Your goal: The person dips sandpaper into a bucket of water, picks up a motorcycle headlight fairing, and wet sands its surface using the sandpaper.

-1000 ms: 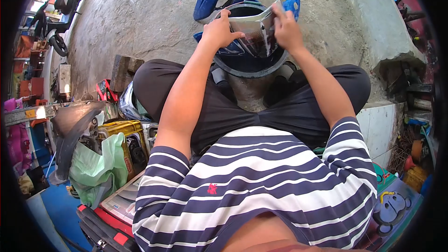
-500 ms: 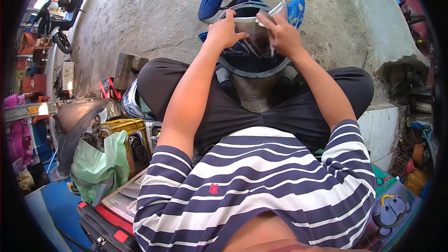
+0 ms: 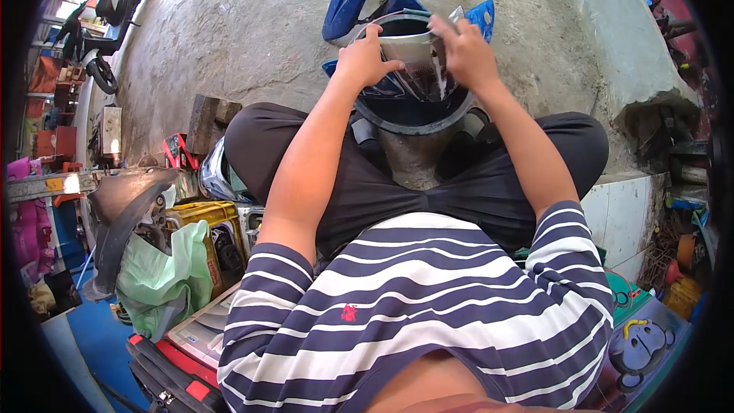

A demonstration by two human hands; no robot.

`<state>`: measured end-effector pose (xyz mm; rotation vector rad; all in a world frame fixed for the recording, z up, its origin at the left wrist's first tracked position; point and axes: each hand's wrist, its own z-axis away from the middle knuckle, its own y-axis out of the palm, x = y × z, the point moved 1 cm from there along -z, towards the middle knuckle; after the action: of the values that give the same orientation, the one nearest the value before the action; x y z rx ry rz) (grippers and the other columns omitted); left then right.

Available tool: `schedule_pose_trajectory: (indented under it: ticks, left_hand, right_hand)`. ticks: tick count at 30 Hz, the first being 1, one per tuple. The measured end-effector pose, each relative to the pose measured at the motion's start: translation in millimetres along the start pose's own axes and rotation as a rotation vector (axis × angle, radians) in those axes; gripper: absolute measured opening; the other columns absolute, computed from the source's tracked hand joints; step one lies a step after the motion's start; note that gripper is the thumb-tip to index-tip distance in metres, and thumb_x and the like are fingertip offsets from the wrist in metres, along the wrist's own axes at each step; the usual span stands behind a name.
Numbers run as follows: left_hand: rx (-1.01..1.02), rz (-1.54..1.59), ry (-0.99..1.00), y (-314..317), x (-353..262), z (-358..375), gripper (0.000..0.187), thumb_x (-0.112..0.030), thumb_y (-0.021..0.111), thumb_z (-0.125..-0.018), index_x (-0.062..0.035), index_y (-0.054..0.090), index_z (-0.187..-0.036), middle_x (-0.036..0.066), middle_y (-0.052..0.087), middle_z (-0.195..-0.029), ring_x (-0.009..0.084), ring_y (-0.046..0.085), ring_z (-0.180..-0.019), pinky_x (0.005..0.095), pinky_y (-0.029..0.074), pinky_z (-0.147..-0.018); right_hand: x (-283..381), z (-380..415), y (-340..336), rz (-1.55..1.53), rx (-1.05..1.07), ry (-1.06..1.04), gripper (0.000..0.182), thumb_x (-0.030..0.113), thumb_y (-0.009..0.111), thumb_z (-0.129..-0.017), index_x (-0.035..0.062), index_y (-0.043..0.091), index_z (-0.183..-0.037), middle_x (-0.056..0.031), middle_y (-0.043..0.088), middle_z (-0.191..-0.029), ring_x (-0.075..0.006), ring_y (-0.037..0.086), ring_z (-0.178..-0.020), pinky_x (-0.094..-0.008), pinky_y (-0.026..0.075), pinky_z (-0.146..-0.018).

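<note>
A dark round tub [image 3: 413, 125] stands between my lower legs. Over its opening is a grey and blue plastic panel [image 3: 413, 53] with a wet-looking surface. My left hand [image 3: 365, 59] is closed on the panel's left edge, thumb on the near face and fingers over the top. At the panel's upper right, my right hand [image 3: 466, 52] is closed on something I cannot make out; its fingertips are blurred. A pale, crumpled edge shows just behind the right fingers. Blue plastic bodywork [image 3: 348, 11] lies behind the tub on the floor.
A concrete floor [image 3: 245, 23] spreads ahead. At my left are a wooden block [image 3: 205, 124], a green plastic bag [image 3: 172, 271], a yellow crate [image 3: 202, 214] and a black and red case [image 3: 172, 375]. A scooter [image 3: 111, 23] stands far left, and a low wall [image 3: 619, 46] runs along the right.
My right hand has shifted slightly, and the pale, folded piece by it now shows much less. The panel's grey face is more exposed. My left hand keeps its hold on the edge.
</note>
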<state>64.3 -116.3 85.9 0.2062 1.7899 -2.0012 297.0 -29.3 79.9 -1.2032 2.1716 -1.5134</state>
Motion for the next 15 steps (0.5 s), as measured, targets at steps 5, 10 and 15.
schedule_pose_trajectory:
  ticks: [5, 10, 15]
  left_hand:
    - [-0.021, 0.027, 0.016, -5, -3, 4, 0.094, -0.051, 0.088, -0.081, -0.0047, 0.039, -0.148, 0.029, 0.069, -0.131, 0.0442, 0.067, -0.123, 0.0491, 0.052, -0.104]
    - [0.018, -0.007, -0.018, -5, -4, 3, 0.100, -0.056, 0.087, -0.080, -0.0061, 0.037, -0.150, 0.025, 0.070, -0.131, 0.0404, 0.068, -0.124, 0.0528, 0.051, -0.103]
    - [-0.011, -0.001, 0.005, -3, 0, 2, 0.100, -0.057, 0.087, -0.080, -0.0058, 0.037, -0.150, 0.025, 0.070, -0.131, 0.0404, 0.068, -0.124, 0.0526, 0.051, -0.103]
  right_hand:
    - [-18, -1, 5, -0.089, -0.009, 0.158, 0.051, 0.014, 0.059, -0.102, 0.0280, 0.059, -0.150, -0.0198, 0.061, -0.110, -0.0414, 0.064, -0.101, -0.0499, 0.055, -0.088]
    - [29, 18, 12, -0.129, 0.038, -0.089, 0.051, 0.013, 0.058, -0.102, 0.0286, 0.059, -0.150, -0.0190, 0.061, -0.109, -0.0409, 0.065, -0.101, -0.0500, 0.055, -0.087]
    - [-16, -1, 2, -0.165, -0.025, 0.277, 0.049, 0.014, 0.057, -0.103, 0.0282, 0.059, -0.150, -0.0201, 0.060, -0.106, -0.0418, 0.066, -0.094, -0.0503, 0.055, -0.085]
